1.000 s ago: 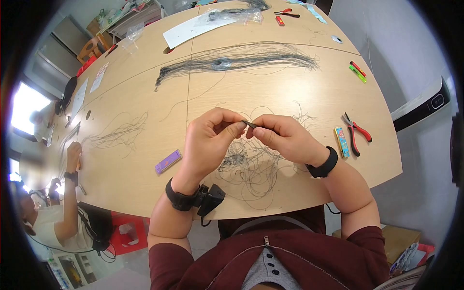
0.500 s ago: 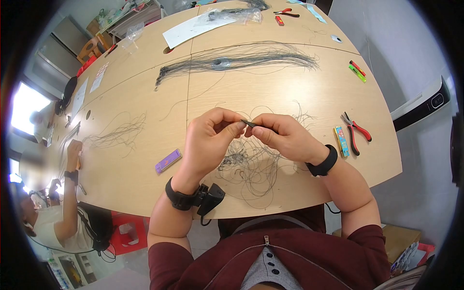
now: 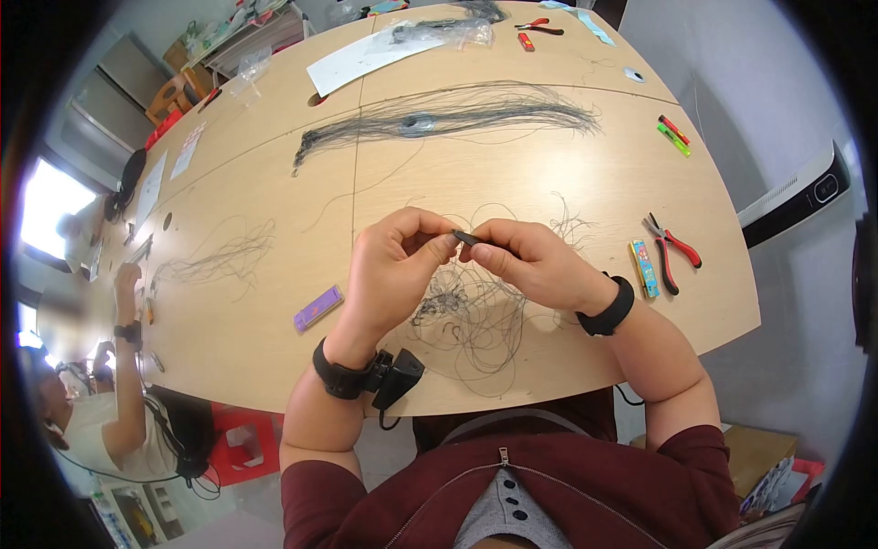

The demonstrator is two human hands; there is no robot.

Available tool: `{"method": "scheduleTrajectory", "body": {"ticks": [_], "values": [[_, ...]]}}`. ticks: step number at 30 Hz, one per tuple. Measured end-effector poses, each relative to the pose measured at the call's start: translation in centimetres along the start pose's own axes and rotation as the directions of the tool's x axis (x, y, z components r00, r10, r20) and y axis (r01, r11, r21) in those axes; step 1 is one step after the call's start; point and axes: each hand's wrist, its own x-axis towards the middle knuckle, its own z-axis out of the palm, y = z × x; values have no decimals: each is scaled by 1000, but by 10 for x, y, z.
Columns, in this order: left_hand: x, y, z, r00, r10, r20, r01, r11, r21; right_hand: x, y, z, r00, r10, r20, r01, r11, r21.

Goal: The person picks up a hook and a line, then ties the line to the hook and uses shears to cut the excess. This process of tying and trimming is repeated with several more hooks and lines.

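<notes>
Left hand (image 3: 389, 270) and right hand (image 3: 535, 265) pinch a small dark sleeve (image 3: 466, 238) — mostly hidden by fingertips — above tangled thin grey wires (image 3: 471, 306).

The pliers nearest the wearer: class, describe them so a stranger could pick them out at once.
Start at the right edge of the wooden table, past the right hand. The pliers lie there, red-handled. Unlike the other red pair at the far end, they sit beside a small blue-and-yellow pack.

On the light wooden tabletop (image 3: 567, 174), a loose tangle of thin dark wire (image 3: 466, 316) lies beneath the left hand (image 3: 389, 274) and the right hand (image 3: 535, 265). A flat purple rectangular box (image 3: 318, 306) lies to its left. The red-handled metal pliers (image 3: 675, 249) lie to its right, with a small blue rectangular pack (image 3: 646, 268) just beside them. A long bundle of dark strands (image 3: 439, 117) stretches behind.
</notes>
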Motion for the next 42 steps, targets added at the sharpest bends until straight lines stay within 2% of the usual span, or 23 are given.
{"method": "scheduleTrajectory", "body": {"ticks": [3, 6, 9, 12, 15, 18, 19, 21, 24, 25, 28, 34, 37, 40, 42], "values": [[0, -1, 0, 1000, -27, 8, 27, 999, 43, 1, 2, -4, 999, 22, 29, -20, 997, -78], [0, 0, 0, 1000, -11, 10, 11, 1000, 6, 1, 4, 0, 1000, -28, -6, 27, 998, -62], [0, 1, 0, 999, -46, 15, 46, 999, 16, 2, 5, -2, 998, -55, -11, 53, 989, -137], [0, 0, 0, 1000, -14, 23, 13, 1000, 8, 0, 0, 0, 1000, -12, -5, 12, 991, -132], [-1, 0, 4, 997, -67, 40, 66, 998, 15, 0, 0, -1, 1000, -28, 4, 28, 982, -187], [-1, 0, 4, 999, -45, 26, 46, 998, -50, 1, 6, 1, 995, -95, -26, 93, 992, -91], [0, 1, 3, 998, -51, 27, 52, 998, -47, 0, 5, -1, 996, -61, -59, 65, 995, 76], [2, 3, 2, 998, -64, 26, 65, 997, -39, -1, 2, -9, 994, 22, -103, 22, 916, 400], [2, 0, 2, 998, -49, 27, 53, 988, -147, 1, -1, -19, 985, 9, -170, 74, 876, 476], [2, 0, 3, 999, -31, 29, 35, 985, -167, 0, -6, -16, 976, 64, -206, 35, 895, 445], [2, 2, 4, 999, 0, 33, 7, 978, -209, -1, -5, -13, 986, -4, -165, 33, 985, 172], [1, 1, 5, 997, -25, 73, 38, 982, -185, -4, -9, -2, 988, -32, -149, 37, 999, 30], [0, 2, 7, 994, -32, 103, 51, 982, -182, -1, 2, -1, 978, -91, -190, 79, 995, -68], [0, 1, 6, 993, -31, 114, 52, 981, -185, 0, -1, -1, 977, -44, -206, 25, 995, -93], [1, 0, 6, 994, -27, 105, 48, 977, -207, 0, -1, -2, 980, 20, -196, -19, 1000, 4]]}}
